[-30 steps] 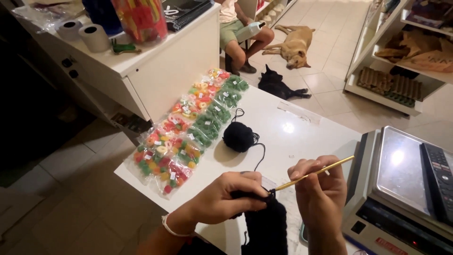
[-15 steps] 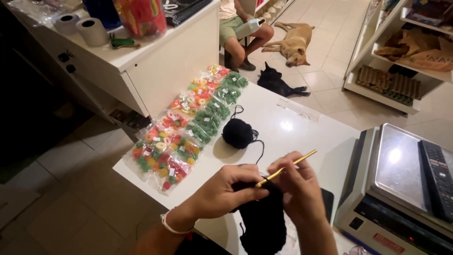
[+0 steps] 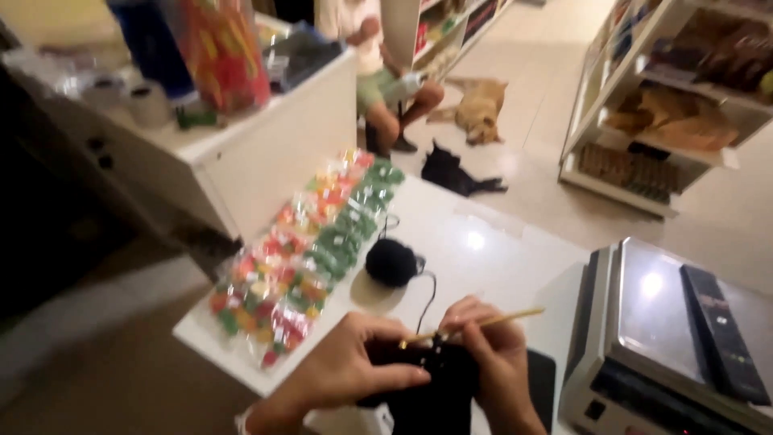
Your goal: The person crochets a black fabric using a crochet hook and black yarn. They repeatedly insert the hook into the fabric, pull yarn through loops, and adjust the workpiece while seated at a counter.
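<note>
My left hand [image 3: 354,372] pinches the top edge of a black crocheted piece [image 3: 431,395] at the bottom of the head view. My right hand [image 3: 493,356] holds a thin yellow crochet hook [image 3: 491,321] with its tip in the same black piece. A strand of black yarn runs up from the work to a black yarn ball [image 3: 391,262] on the white table [image 3: 499,250].
Bags of coloured candies [image 3: 302,258] lie along the table's left edge. A grey weighing scale [image 3: 676,330] stands at the right. A white counter [image 3: 241,153] is at the left. A seated person [image 3: 378,80], a tan dog [image 3: 481,109] and a black animal [image 3: 455,173] are on the floor beyond. Shelves [image 3: 676,105] are at the far right.
The view has swung and blurred. Both hands have moved closer together over the black piece, and the hook now lies flatter, pointing right.
</note>
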